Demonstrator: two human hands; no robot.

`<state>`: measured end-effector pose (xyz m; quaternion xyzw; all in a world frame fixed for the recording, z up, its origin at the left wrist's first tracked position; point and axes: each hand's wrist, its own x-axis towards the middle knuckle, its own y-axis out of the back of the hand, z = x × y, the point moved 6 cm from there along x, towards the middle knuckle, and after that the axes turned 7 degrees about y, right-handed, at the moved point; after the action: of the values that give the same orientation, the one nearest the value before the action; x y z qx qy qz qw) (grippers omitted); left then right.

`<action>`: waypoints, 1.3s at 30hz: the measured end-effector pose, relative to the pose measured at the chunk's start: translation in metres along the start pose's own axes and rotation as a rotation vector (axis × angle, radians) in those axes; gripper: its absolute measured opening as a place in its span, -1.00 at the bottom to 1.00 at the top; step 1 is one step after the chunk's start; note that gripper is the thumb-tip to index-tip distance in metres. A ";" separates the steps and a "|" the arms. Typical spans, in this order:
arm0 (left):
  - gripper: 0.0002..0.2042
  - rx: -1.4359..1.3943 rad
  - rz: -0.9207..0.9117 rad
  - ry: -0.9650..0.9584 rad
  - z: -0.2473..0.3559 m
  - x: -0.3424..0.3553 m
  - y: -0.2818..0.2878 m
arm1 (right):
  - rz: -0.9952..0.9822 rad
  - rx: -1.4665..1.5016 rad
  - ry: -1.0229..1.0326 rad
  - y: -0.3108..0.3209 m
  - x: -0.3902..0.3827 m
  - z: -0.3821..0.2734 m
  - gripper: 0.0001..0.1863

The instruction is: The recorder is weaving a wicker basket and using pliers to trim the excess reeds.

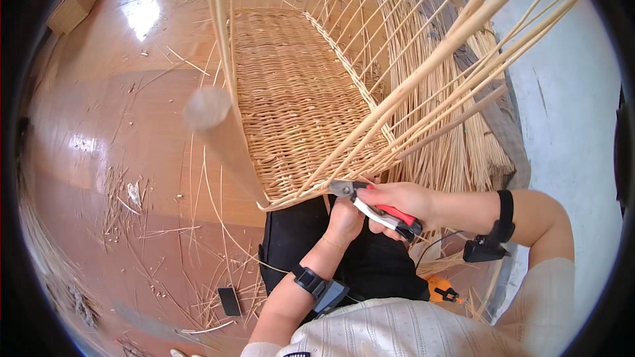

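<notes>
A woven wicker basket base with tall upright rods along its sides leans across my lap. Pruning shears with red and white handles are gripped in my right hand. Their metal head lies against the near right edge of the weave, where several rods meet. Just below that edge, my left hand is closed close to the shears. The shears cover part of its fingers, so what it grips cannot be made out. Thick peeled rods rise from the near right corner toward the upper right.
A thick round post sticks up at the near left corner. Bundled long rods lie to the right on dark cloth. Offcuts and a black phone are scattered on the wooden floor. A cardboard box stands far left, an orange object by my lap.
</notes>
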<state>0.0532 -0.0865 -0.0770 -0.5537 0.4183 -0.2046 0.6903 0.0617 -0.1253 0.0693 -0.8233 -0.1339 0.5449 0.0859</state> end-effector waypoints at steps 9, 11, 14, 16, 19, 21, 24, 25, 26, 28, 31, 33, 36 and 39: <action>-0.78 0.468 0.152 0.033 0.001 -0.030 0.006 | 0.061 -0.380 0.241 0.029 -0.060 0.016 -0.45; -0.76 0.469 0.177 0.040 -0.003 -0.049 0.009 | 0.029 -0.444 0.242 0.026 -0.065 0.017 -0.29; -0.73 0.480 0.116 0.090 -0.015 -0.078 0.019 | 0.007 -0.846 0.566 0.049 -0.054 0.033 -0.26; -0.73 0.503 0.149 0.088 -0.015 -0.090 0.024 | 0.020 -0.977 0.473 0.050 -0.050 0.018 -0.29; -0.73 0.533 0.196 0.100 -0.014 -0.100 0.018 | 0.049 -1.210 0.389 0.064 -0.022 0.003 -0.37; -0.73 0.635 0.220 0.098 -0.016 -0.106 0.016 | -0.020 -1.436 0.634 0.061 -0.001 -0.007 -0.39; -0.72 0.620 0.230 0.096 -0.014 -0.113 0.014 | -0.060 -1.522 0.590 0.051 0.018 -0.020 -0.41; -0.72 0.597 0.219 0.100 -0.015 -0.115 0.014 | -0.083 -1.559 0.563 0.045 0.023 -0.023 -0.42; -0.72 0.592 0.227 0.098 -0.016 -0.116 0.014 | -0.082 -1.556 0.493 0.042 0.025 -0.025 -0.42; -0.73 0.572 0.217 0.110 -0.015 -0.119 0.012 | -0.104 -1.558 0.492 0.034 0.030 -0.028 -0.42; -0.73 0.577 0.199 0.110 -0.014 -0.124 0.016 | -0.122 -1.546 0.483 0.027 0.030 -0.034 -0.41; -0.73 0.588 0.198 0.122 -0.012 -0.126 0.016 | -0.119 -1.518 0.535 0.025 0.031 -0.038 -0.41; -0.72 0.600 0.203 0.142 -0.010 -0.133 0.017 | -0.164 -1.472 0.519 0.023 0.032 -0.041 -0.41; -0.72 0.590 0.208 0.155 -0.009 -0.140 0.016 | -0.195 -1.411 0.528 0.024 0.036 -0.042 -0.39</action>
<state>-0.0361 0.0179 -0.0431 -0.2666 0.4466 -0.2869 0.8045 0.1172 -0.1368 0.0470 -0.7707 -0.4978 0.1047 -0.3839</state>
